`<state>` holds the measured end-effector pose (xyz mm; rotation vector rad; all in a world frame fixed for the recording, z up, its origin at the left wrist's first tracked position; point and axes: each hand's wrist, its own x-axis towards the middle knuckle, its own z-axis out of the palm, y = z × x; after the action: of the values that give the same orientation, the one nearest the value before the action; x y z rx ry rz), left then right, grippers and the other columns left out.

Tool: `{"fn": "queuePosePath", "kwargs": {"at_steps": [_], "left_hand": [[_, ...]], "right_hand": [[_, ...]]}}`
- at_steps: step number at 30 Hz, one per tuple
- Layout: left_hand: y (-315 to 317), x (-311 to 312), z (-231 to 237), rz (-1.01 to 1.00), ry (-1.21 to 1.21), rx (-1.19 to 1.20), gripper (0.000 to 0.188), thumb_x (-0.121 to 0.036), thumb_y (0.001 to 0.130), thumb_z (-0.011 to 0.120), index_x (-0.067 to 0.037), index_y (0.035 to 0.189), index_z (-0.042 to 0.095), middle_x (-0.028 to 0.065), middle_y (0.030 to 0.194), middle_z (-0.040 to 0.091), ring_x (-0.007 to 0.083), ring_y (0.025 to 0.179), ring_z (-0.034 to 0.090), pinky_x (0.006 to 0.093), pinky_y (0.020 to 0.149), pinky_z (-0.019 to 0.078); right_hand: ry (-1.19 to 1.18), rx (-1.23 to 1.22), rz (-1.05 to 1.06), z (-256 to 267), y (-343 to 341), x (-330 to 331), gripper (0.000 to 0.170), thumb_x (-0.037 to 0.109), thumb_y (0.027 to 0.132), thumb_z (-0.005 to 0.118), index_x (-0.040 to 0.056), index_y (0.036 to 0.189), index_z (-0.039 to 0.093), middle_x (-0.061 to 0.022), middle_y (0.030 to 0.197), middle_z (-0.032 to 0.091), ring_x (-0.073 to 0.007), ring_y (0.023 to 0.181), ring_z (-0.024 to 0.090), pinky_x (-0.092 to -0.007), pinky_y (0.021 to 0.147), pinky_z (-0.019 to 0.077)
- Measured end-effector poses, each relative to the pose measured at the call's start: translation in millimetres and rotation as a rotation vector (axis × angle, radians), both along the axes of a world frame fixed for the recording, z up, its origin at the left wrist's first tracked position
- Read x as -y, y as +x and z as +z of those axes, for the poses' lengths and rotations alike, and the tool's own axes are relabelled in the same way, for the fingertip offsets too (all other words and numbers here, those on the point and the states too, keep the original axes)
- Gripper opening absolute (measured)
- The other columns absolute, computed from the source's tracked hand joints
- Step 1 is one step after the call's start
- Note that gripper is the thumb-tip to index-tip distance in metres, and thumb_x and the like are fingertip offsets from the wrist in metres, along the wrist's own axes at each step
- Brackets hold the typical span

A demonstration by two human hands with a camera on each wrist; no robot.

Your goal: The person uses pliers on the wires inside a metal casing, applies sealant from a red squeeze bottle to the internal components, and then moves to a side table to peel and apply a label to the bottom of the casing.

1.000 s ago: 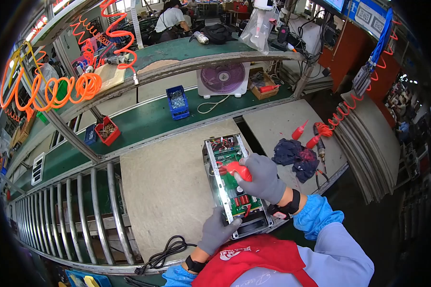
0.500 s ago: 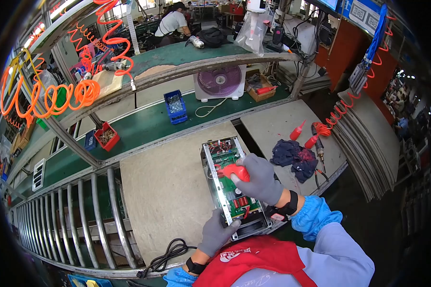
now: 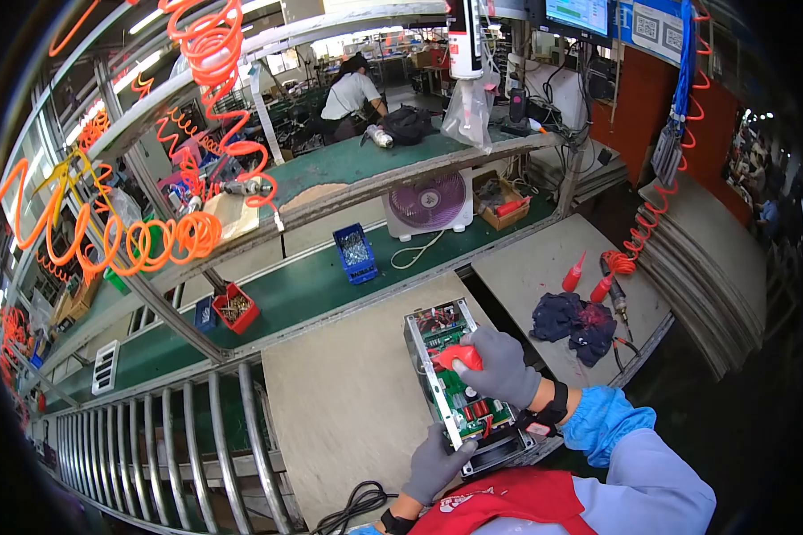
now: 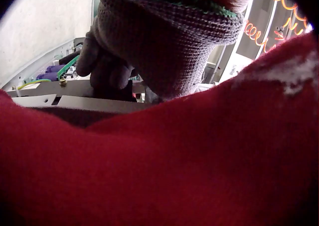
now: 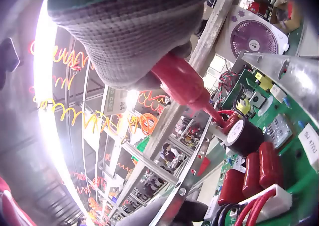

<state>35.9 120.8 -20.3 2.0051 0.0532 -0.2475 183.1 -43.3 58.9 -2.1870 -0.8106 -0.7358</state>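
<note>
- Right hand (image 3: 501, 367), grey glove: curled round a red plastic squeeze bottle (image 3: 459, 358), nozzle angled down.
- Nozzle points in beside a black cylindrical component (image 5: 244, 136) with a pale top; touching or just short, can't tell.
- Left hand (image 3: 440, 464), grey glove: grips near-left corner of the open silver metal chassis (image 3: 443, 399), likely steadying it.
- Chassis sits on the beige counter (image 3: 339, 383) in front of the person, green circuit board (image 3: 456, 392) facing up inside.
- Step, judged: dabbing glue or similar onto board parts; no flow visible.
- Next move probably calls for a controlled squeeze, nozzle kept close, then shifting to another part without knocking the red capacitors (image 5: 251, 173).
</note>
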Motion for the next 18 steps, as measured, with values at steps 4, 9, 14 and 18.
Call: {"fn": "queuePosePath", "kwargs": {"at_steps": [4, 9, 14, 18], "left_hand": [[-2.0, 3.4, -0.7, 0.045, -0.123, 0.034, 0.065, -0.048, 0.085, 0.075, -0.001, 0.122, 0.051, 0.0153, 0.092, 0.071, 0.0238, 0.077, 0.070, 0.0360, 0.069, 0.0539], [-2.3, 2.4, -0.1, 0.048, 0.023, 0.011, 0.061, -0.046, 0.084, 0.076, -0.002, 0.120, 0.053, 0.0116, 0.082, 0.068, 0.0233, 0.071, 0.067, 0.0366, 0.065, 0.0515], [-2.0, 8.6, 5.2, 0.158, 0.005, -0.002, 0.054, -0.044, 0.082, 0.077, -0.001, 0.111, 0.060, 0.0104, 0.081, 0.067, 0.0223, 0.072, 0.067, 0.0370, 0.065, 0.0512], [5.8, 18.4, -17.1, 0.289, 0.071, 0.127, 0.048, -0.037, 0.080, 0.080, 0.000, 0.106, 0.062, 0.0132, 0.087, 0.068, 0.0244, 0.077, 0.067, 0.0389, 0.070, 0.0527]], "right_hand": [[-0.128, 0.074, 0.057, 8.9, -9.5, -1.1, 0.034, 0.027, 0.070, 0.076, 0.0082, 0.096, 0.064, -0.0109, 0.082, 0.060, -0.0318, 0.070, 0.062, -0.0418, 0.063, 0.0495], [-0.025, 0.103, 0.044, 7.3, -18.1, 9.2, 0.031, 0.026, 0.075, 0.076, 0.0084, 0.098, 0.064, -0.0111, 0.083, 0.060, -0.0303, 0.071, 0.062, -0.0406, 0.062, 0.0497], [0.611, -0.258, -0.223, 3.9, -33.6, 51.5, 0.025, 0.025, 0.085, 0.070, 0.0071, 0.101, 0.061, -0.0074, 0.084, 0.062, -0.0186, 0.069, 0.060, -0.0328, 0.061, 0.0478], [1.089, -0.719, -0.228, -14.3, -49.5, 82.9, 0.022, 0.027, 0.092, 0.063, 0.0075, 0.101, 0.058, -0.0031, 0.084, 0.062, -0.0102, 0.067, 0.056, -0.0263, 0.058, 0.0442]]}}
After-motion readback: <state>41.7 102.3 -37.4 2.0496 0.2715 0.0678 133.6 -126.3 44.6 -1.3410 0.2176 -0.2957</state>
